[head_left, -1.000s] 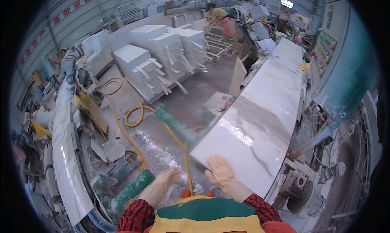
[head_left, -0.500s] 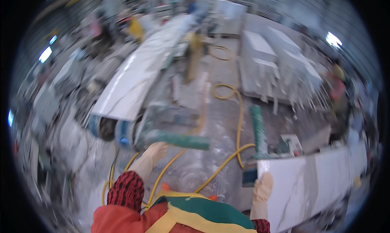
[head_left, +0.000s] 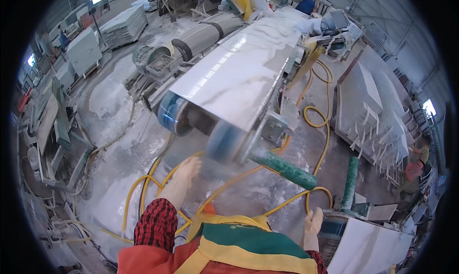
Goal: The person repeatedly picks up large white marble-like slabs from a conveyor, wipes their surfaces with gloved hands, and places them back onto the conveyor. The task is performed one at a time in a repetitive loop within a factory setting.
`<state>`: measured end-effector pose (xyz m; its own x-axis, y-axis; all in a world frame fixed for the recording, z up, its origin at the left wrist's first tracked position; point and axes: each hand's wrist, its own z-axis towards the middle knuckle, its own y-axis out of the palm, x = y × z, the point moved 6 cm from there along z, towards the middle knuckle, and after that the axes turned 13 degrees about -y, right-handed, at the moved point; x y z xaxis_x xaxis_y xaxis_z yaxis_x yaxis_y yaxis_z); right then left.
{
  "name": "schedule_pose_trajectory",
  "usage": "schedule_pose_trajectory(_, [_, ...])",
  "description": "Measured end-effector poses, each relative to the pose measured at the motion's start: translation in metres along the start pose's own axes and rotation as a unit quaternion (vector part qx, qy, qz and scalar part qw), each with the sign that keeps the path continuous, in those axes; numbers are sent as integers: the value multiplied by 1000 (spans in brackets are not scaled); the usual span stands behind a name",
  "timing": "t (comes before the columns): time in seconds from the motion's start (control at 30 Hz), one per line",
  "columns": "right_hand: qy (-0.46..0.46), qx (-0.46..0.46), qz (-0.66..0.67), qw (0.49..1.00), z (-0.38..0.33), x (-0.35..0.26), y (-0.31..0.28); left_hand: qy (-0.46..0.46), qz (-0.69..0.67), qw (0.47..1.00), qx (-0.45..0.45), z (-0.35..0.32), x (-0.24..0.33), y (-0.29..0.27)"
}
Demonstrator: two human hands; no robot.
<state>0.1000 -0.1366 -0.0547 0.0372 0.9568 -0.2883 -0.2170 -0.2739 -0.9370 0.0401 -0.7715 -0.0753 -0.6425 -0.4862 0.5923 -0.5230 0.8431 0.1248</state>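
Our view has swung left and our right hand (head_left: 313, 221) has left the near slab (head_left: 373, 245) — it and our left hand (head_left: 188, 171) loosely open, empty — so the long veined slab (head_left: 239, 78) ahead lies untouched.

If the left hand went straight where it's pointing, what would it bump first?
Probably the blurred blue roller under the white slab, but the left hand might pass below it; depth is unclear.

There are two hands (head_left: 188, 170) and two green cylindrical rollers (head_left: 289, 169).
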Motion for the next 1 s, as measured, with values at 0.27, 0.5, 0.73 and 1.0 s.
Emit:
schedule_pose_trajectory(0.27, [-386, 7, 104, 917, 174, -305, 88, 78, -125, 989, 22, 31, 24, -100])
schedule_pose_trajectory(0.5, [-468, 43, 135, 872, 283, -449, 126, 83, -52, 988, 118, 6, 60, -131])
schedule_pose_trajectory(0.73, [-349, -20, 60, 935, 365, -461, 179, 232, 290, 858, 355, -34, 163, -141])
schedule_pose_trajectory(1.0, [-324, -46, 87, 941, 355, -474, 160, 502, 520, 630, 285, 55, 279, -67])
